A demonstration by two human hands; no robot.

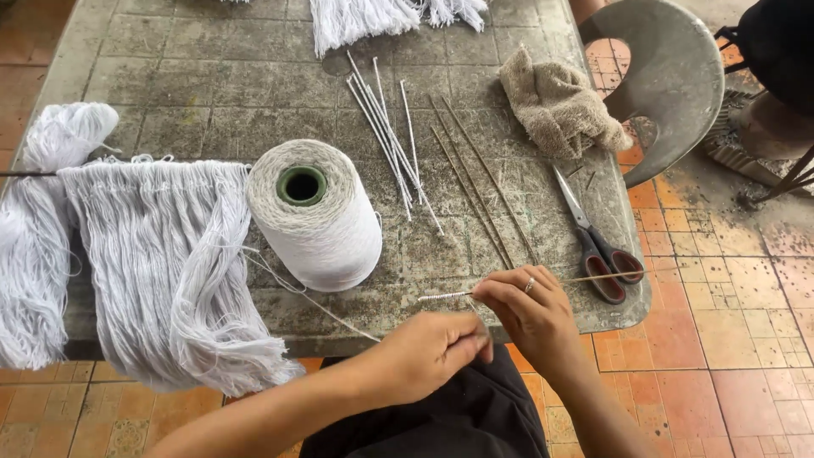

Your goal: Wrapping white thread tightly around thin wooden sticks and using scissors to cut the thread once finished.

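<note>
Both forearms are bare; no sleeves are visible. The right hand [534, 315] carries one plain silver-coloured ring [529, 285] on a finger. The left hand [428, 352] carries no jewellery. Dark black fabric [441, 416] covers the lap below the hands.

white fringe bundle [381, 21] cut by top edge; left hand's fingertips [475, 343] hidden

Bare table [203, 93] lies open behind the thread cone [315, 216]; sticks [475, 182] and scissors [598, 242] crowd the right.
</note>
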